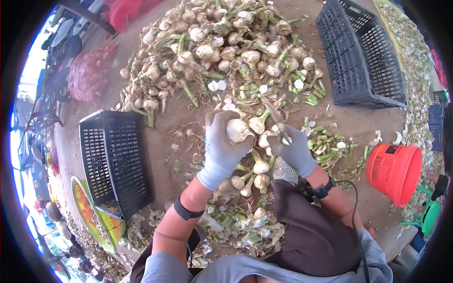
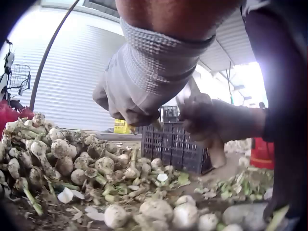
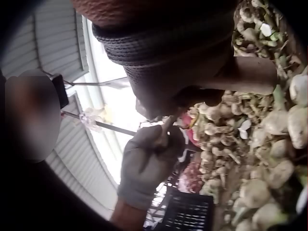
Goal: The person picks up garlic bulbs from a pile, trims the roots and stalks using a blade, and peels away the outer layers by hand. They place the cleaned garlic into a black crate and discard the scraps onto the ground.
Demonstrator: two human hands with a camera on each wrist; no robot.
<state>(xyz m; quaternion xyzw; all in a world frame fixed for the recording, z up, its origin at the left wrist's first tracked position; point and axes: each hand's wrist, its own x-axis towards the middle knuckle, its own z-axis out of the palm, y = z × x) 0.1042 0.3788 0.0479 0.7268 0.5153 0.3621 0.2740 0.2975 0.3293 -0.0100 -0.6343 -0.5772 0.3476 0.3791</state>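
- Bulb (image 1: 238, 130), white and round, sits in the left hand (image 1: 218, 148), above the ground and in front of the person.
- Left hand, in a pale glove, is closed around the bulb, its fingers bent over the far side and its thumb toward the right hand (image 1: 295, 151).
- Right hand, gloved too, is wrapped around a tool; its wooden handle (image 2: 216, 152) juts out below the fist, and the blade is too blurred to make out well.
- Both hands are close together, the right one just beside the bulb; whether the tool touches it, the views do not show.
- Loose bulbs (image 1: 261, 166) with short green stalks lie below the hands, near a shoe (image 1: 285, 170).
- Beyond the hands, a large pile (image 1: 203, 52) of bulbs, many soiled and with stalks, covers the ground.
- Cut stalks (image 1: 325, 144) lie to the right, between the pile and a red bucket (image 1: 394, 170).
- One black crate (image 1: 113, 160) stands left of the pile, another crate (image 1: 347, 61) right of it.
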